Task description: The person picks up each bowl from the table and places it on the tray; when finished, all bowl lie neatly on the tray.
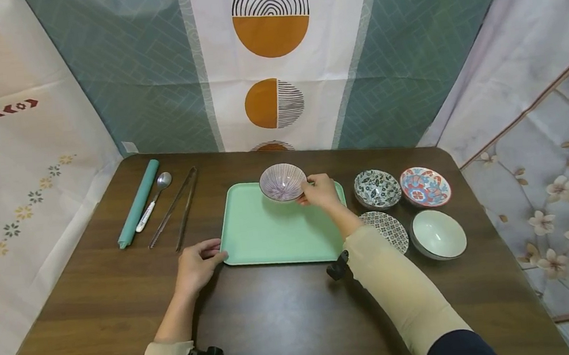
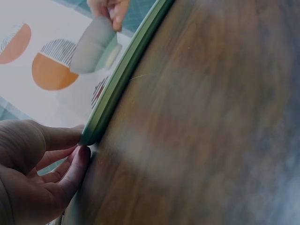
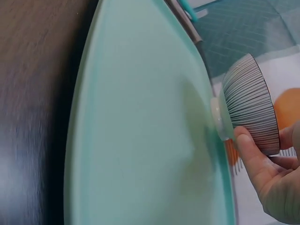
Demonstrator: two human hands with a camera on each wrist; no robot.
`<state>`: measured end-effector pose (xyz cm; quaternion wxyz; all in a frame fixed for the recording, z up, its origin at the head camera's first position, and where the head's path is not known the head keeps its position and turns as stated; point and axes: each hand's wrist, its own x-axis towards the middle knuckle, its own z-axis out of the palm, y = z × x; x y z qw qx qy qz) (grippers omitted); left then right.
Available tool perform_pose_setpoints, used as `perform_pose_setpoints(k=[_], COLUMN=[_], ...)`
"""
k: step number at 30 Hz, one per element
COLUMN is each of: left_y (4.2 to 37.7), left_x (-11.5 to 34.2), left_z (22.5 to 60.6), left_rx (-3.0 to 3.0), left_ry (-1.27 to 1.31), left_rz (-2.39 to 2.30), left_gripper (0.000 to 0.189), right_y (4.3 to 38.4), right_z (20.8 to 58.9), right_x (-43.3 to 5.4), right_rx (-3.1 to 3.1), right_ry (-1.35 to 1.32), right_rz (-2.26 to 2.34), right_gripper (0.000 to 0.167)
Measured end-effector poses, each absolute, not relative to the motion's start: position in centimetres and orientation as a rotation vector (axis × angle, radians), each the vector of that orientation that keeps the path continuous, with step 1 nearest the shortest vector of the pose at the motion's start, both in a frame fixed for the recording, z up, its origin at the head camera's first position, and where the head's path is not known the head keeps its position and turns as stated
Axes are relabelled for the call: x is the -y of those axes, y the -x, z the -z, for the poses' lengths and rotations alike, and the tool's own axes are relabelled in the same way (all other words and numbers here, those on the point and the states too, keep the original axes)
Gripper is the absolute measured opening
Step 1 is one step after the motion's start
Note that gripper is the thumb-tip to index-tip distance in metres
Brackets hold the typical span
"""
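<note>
My right hand (image 1: 319, 191) pinches the side of a small bowl with thin radiating stripes (image 1: 282, 182). The bowl is upright above the far part of a mint-green tray (image 1: 275, 236) and casts a shadow on it. In the right wrist view, the thumb lies low on the outside of the striped bowl (image 3: 251, 105), with its pale foot over the far edge of the tray (image 3: 136, 117). At the tray's near left corner, my left hand (image 1: 197, 267) pinches the rim; the left wrist view shows thumb and fingers at the tray edge (image 2: 105, 110).
To the right stand a dark-patterned bowl (image 1: 377, 188), a red-and-blue bowl (image 1: 425, 186), a pale green bowl (image 1: 438, 234) and a patterned dish (image 1: 386, 229), partly behind the sleeve. On the left lie a teal roll (image 1: 138, 204), a spoon (image 1: 154, 203) and metal tongs (image 1: 183, 205).
</note>
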<state>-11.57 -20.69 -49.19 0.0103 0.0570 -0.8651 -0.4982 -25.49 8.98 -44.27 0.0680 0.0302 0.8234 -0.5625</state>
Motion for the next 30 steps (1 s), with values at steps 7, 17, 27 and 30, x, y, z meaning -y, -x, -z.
perform_pose_setpoints(k=[7,17,27,30], left_y=[11.8,11.8,11.8,11.8], left_x=[20.7,20.8,20.6,20.8], left_z=[49.4,49.5,49.4,49.3], left_rx=[2.684,2.699,2.690,2.688], left_ry=[-0.185,-0.202,-0.188,-0.187], left_rz=[1.571,1.572,1.569,1.569], left_gripper=[0.034,0.034,0.032,0.033], right_y=[25.9,26.3,26.8,26.4], right_z=[45.5,46.1,45.4,45.1], right_x=[-6.5,-3.0,-1.7,-1.8], right_rx=[-2.473,-2.402,-2.012,-2.038], right_ry=[-0.042,0.006,-0.002,0.017], right_rz=[1.662,1.664,1.833,1.818], right_gripper=[0.028,0.029,0.044,0.043])
